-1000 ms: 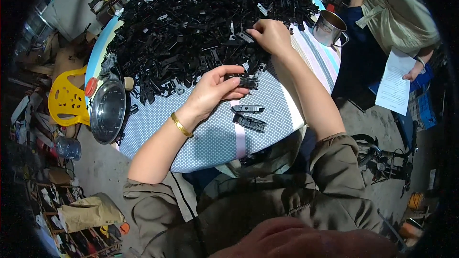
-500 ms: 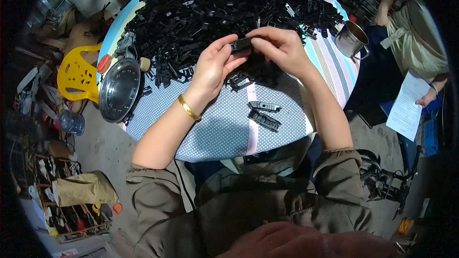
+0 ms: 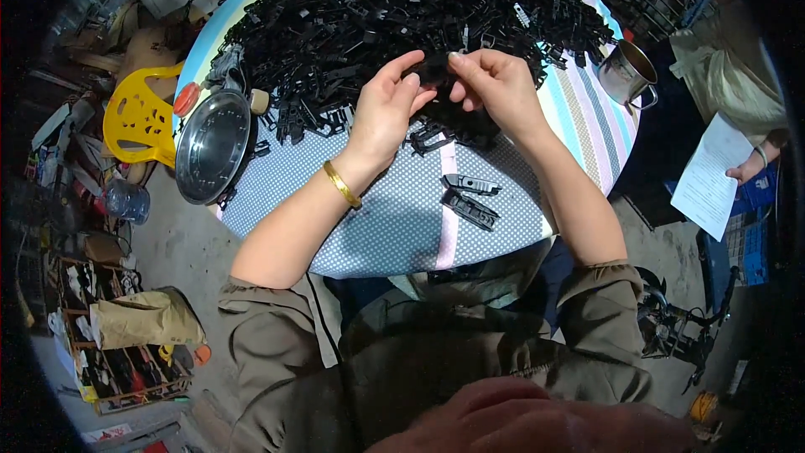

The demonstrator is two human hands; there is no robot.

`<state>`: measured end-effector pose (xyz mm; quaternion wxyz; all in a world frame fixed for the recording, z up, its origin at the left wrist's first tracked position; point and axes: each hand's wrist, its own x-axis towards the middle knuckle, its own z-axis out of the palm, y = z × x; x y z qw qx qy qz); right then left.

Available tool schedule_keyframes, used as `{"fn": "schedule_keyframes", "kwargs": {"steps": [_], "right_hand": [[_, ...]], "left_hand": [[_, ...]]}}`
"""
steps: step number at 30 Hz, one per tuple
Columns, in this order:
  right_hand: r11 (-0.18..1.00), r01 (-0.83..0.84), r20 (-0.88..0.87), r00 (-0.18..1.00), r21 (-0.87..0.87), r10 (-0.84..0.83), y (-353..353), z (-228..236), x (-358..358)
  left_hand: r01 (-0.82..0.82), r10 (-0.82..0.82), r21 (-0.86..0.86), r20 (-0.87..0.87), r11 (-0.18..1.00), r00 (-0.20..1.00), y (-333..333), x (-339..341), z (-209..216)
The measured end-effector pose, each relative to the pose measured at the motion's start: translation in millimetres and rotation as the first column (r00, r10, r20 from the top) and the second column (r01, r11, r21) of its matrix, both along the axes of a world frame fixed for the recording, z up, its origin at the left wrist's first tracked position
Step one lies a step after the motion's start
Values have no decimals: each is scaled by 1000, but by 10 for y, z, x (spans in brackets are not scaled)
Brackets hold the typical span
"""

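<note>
My left hand (image 3: 384, 113), with a gold bangle at its wrist, is at the near edge of a large heap of black plastic parts (image 3: 335, 29). Thumb and forefinger close around one end of a small black plastic part (image 3: 433, 70). My right hand (image 3: 503, 92) pinches the other end between thumb and fingers. Dark on dark, the part's outline is hard to make out. Nearer to me, two long slotted black parts, an upper one (image 3: 471, 184) and a lower one (image 3: 471, 210), lie side by side on the patterned tablecloth (image 3: 377, 226).
A steel basin (image 3: 214, 149) and a red-lidded container (image 3: 186, 99) stand at the table's left edge, beside a yellow chair (image 3: 138, 113). A metal mug (image 3: 626, 73) is at the right edge. Another person at the right holds a paper sheet (image 3: 713, 176).
The black part has tipped and now blends into the heap. My right fingers have curled in under it, and the left fingertips have shifted slightly. The other person's paper has moved slightly.
</note>
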<state>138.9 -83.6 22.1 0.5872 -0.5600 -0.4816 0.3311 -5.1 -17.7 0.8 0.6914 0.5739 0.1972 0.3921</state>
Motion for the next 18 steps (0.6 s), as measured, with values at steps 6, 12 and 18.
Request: {"fn": "schedule_keyframes", "kwargs": {"steps": [6, 12, 18], "right_hand": [[996, -75, 44, 996, -40, 76, -17, -25, -36], [984, 13, 297, 953, 176, -65, 39, -23, 203], [983, -179, 260, 952, 48, 161, -41, 61, 169]], "left_hand": [[-95, 99, 53, -86, 994, 991, 36, -60, 39], [-84, 87, 159, -7, 984, 996, 27, -49, 136], [103, -102, 105, -16, 989, 995, 32, -110, 170]]}}
